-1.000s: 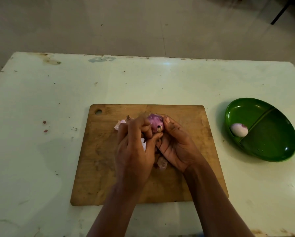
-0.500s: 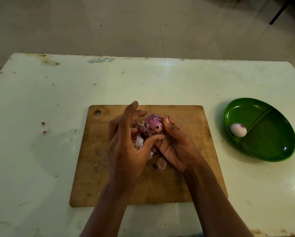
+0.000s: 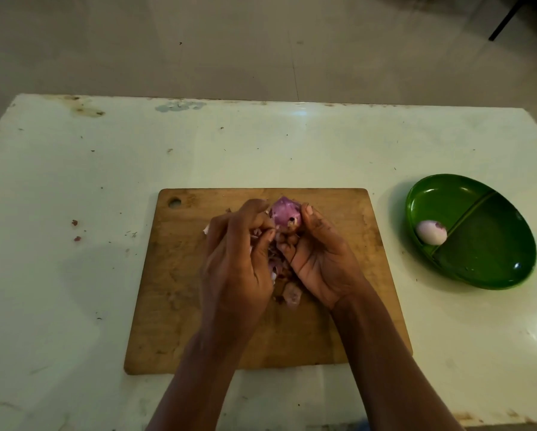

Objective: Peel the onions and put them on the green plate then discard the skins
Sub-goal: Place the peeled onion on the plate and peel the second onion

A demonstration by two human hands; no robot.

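Wood board at centre, onion held between two hands

Pale, glossy and well worn, the tabletop (image 3: 74, 290) fills most of the frame. Rusty stains and chipped patches run along its far edge, dark specks are scattered over it, and glare shows at the lower right. A few reddish scraps (image 3: 74, 223) lie apart at the left. Beyond the far edge, a dull beige floor (image 3: 229, 42) takes up the top of the frame, and a dark slanted leg (image 3: 506, 18) stands in the upper right corner.

A wooden cutting board (image 3: 167, 321) lies at the centre, with a round hole (image 3: 174, 202) in its upper left corner. Over its upper middle, the right hand (image 3: 320, 259) is cupped palm up, fingers curled under a purple onion (image 3: 284, 213) and thumb pressed to its right side. The left hand (image 3: 239, 269), back to the camera, has its fingers bent in against the onion's left side, with thumb and forefinger pinching at its lower edge. Loose skins (image 3: 293, 294) lie on the board below and between the hands.

At the right of the frame, well apart from the board, a divided green plate (image 3: 494, 259) rests on the tabletop. One pale peeled onion (image 3: 431, 232) lies in its left compartment, touching the dividing ridge.
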